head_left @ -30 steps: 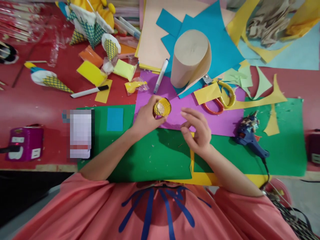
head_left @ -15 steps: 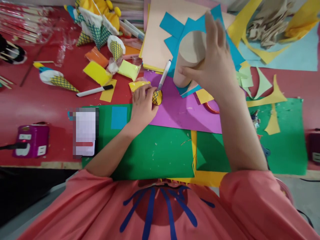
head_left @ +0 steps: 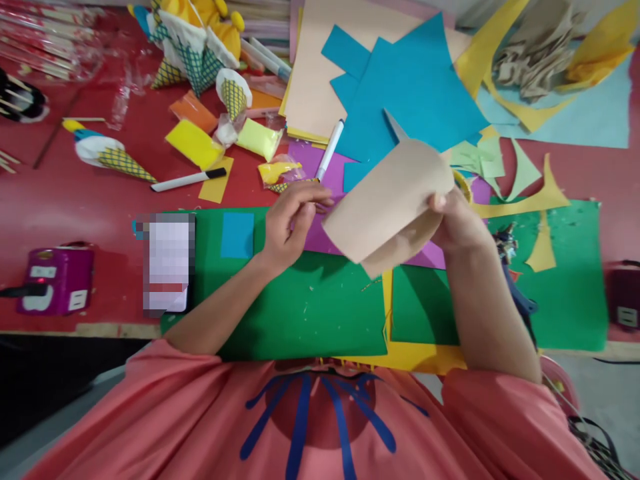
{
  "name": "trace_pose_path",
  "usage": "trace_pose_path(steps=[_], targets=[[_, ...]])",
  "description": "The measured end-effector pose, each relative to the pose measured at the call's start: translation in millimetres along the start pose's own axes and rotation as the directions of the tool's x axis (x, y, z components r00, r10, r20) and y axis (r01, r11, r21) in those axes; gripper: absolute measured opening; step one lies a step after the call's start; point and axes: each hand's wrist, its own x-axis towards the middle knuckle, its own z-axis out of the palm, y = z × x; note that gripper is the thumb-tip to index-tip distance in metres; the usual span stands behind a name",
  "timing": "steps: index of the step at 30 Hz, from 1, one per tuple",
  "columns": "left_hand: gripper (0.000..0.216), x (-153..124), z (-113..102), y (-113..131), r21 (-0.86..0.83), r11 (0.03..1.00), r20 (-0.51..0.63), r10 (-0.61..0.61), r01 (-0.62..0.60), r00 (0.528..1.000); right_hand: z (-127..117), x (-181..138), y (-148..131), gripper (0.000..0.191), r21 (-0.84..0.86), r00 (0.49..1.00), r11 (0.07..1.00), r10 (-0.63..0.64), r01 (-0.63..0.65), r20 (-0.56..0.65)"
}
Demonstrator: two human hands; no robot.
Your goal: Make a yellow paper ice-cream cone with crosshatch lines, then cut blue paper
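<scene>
My right hand grips a curled sheet of beige card, thumb on its outer face. The card forms a loose, tilted tube above the purple sheet. My left hand is near the tube's left end, fingers loosely bent and holding nothing. Just beyond those fingers lies a small yellow checked cone, partly hidden by the hand. Behind the tube lies a blue sheet, with a pointed metal blade resting on it; the blade's other end is hidden by the card.
A green mat covers the near table, with a phone at its left. Markers, clay packets and a cone-shaped figure lie left. Yellow scraps and crumpled brown paper are right.
The beige tube has been lifted off the blue sheet, tipped over and brought nearer by my right hand. My left hand has let go of the small checked cone.
</scene>
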Motion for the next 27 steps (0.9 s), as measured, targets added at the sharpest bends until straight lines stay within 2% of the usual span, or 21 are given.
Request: trace_pose_path(steps=[2,4,6,8,9,10,12,13,14,15,17,19,22,24,27], targets=[[0.03,-1,2,3,-0.083,0.995,0.047,-0.042,0.046,0.998,3,-9,8,0.071,-0.056,0.997,0.998,-0.009,0.014,0.075],[0.038,0,3,4,-0.184,0.974,0.196,-0.092,0.129,0.976,9,-13,13,0.083,-0.134,0.993,0.99,-0.026,0.042,0.117],[0.049,3,5,3,-0.29,0.918,0.402,-0.14,0.271,0.905,15,-14,16,0.085,-0.198,0.991,0.977,-0.057,0.08,0.117],[0.059,6,9,0,-0.324,0.859,0.526,-0.184,0.396,0.83,19,-14,17,0.077,-0.289,0.99,0.947,-0.132,0.14,0.047],[0.064,6,11,-3,-0.323,0.844,0.536,-0.209,0.428,0.818,21,-15,17,0.072,-0.358,0.98,0.918,-0.197,0.173,-0.03],[0.068,6,13,-6,-0.322,0.842,0.513,-0.229,0.433,0.827,23,-16,17,0.064,-0.441,0.951,0.876,-0.28,0.197,-0.131],[0.072,4,18,-12,-0.305,0.864,0.424,-0.253,0.4,0.87,26,-19,16,0.044,-0.589,0.837,0.787,-0.44,0.185,-0.326],[0.073,3,19,-15,-0.281,0.882,0.379,-0.259,0.377,0.888,29,-20,17,0.034,-0.615,0.785,0.771,-0.481,0.166,-0.391],[0.074,1,21,-17,-0.255,0.901,0.338,-0.256,0.35,0.906,31,-22,18,0.028,-0.602,0.772,0.783,-0.476,0.155,-0.42],[0.076,0,22,-18,-0.226,0.919,0.305,-0.248,0.323,0.919,34,-22,20,0.027,-0.549,0.804,0.82,-0.431,0.159,-0.41],[0.078,-3,22,-18,-0.174,0.945,0.265,-0.226,0.278,0.937,40,-23,27,0.041,-0.401,0.911,0.9,-0.299,0.17,-0.285],[0.077,-5,20,-14,-0.128,0.959,0.268,-0.213,0.254,0.94,45,-21,35,0.055,-0.301,0.964,0.943,-0.198,0.139,-0.176],[0.054,-8,16,-7,-0.093,0.973,0.33,-0.17,0.211,0.928,47,-21,43,0.062,-0.146,0.993,0.989,-0.034,0.016,-0.116],[0.044,-8,16,-5,-0.099,0.975,0.306,-0.16,0.198,0.939,45,-23,44,0.065,-0.029,0.996,0.996,0.084,-0.085,-0.041],[0.057,-3,19,-8,-0.117,0.974,0.234,-0.164,0.195,0.958,40,-25,41,0.071,0.079,0.982,0.98,0.176,-0.181,0.061]])
